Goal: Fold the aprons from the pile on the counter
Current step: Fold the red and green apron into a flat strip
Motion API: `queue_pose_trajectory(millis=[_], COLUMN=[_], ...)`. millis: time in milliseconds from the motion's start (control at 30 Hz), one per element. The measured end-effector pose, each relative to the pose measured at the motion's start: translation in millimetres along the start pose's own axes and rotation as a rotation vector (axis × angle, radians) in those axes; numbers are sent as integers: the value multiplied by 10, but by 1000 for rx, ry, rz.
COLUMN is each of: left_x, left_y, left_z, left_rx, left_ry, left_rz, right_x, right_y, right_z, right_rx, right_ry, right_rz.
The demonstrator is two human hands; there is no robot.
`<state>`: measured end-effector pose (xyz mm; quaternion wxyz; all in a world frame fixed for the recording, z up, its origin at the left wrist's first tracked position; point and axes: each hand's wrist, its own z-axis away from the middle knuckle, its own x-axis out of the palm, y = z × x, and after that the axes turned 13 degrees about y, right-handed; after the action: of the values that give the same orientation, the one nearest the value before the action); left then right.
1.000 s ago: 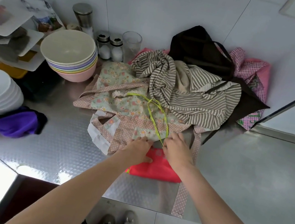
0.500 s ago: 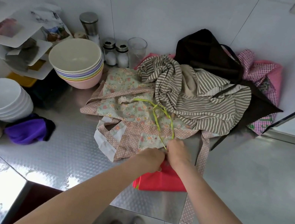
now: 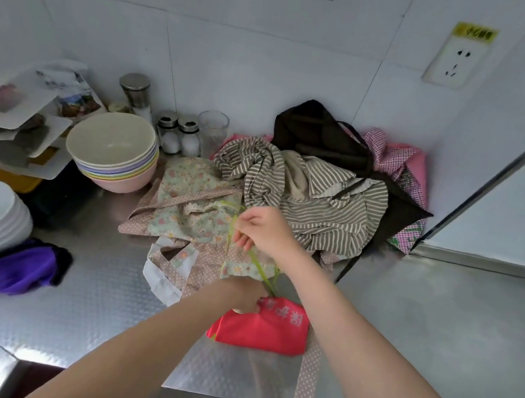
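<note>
Currently: red apron folded, green strap in hand

Folded red fabric apron (image 3: 262, 329) lies flat near the front edge of the embossed steel counter (image 3: 423, 330), a compact rectangle with pale printed characters on top. Its thin lime-green strap (image 3: 258, 269) runs up from the bundle's back edge. Right hand (image 3: 262, 230) has fingers curled, pinching the strap, raised over the floral pink-trimmed apron (image 3: 195, 215). Left hand (image 3: 245, 295) rests on the bundle's back-left corner; grip detail hidden, cannot tell. Rest of the pile sits toward the back corner: striped grey-white apron (image 3: 317, 194), dark brown apron (image 3: 317, 131), pink checked apron (image 3: 399, 162). Stacked pastel bowls (image 3: 113, 149) left of the pile.
</note>
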<state>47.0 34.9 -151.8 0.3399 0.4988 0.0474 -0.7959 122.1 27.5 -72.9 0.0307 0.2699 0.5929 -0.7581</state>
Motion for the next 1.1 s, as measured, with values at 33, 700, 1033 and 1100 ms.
queue_pose_trajectory(millis=[33, 700, 1033, 1100], left_x=[-27, -573, -753, -798], left_y=[-20, -556, -458, -356], left_z=[2, 92, 279, 274], left_rx=[-16, -432, 5, 57], left_ry=[29, 398, -200, -326], left_rz=[-1, 1593, 1178, 850], right_x=[-43, -544, -527, -568], right_y=[-113, 505, 777, 797], right_z=[17, 368, 384, 339], right_rx=[-29, 519, 747, 711], right_ry=[6, 249, 146, 82], right_rz=[-40, -562, -579, -448])
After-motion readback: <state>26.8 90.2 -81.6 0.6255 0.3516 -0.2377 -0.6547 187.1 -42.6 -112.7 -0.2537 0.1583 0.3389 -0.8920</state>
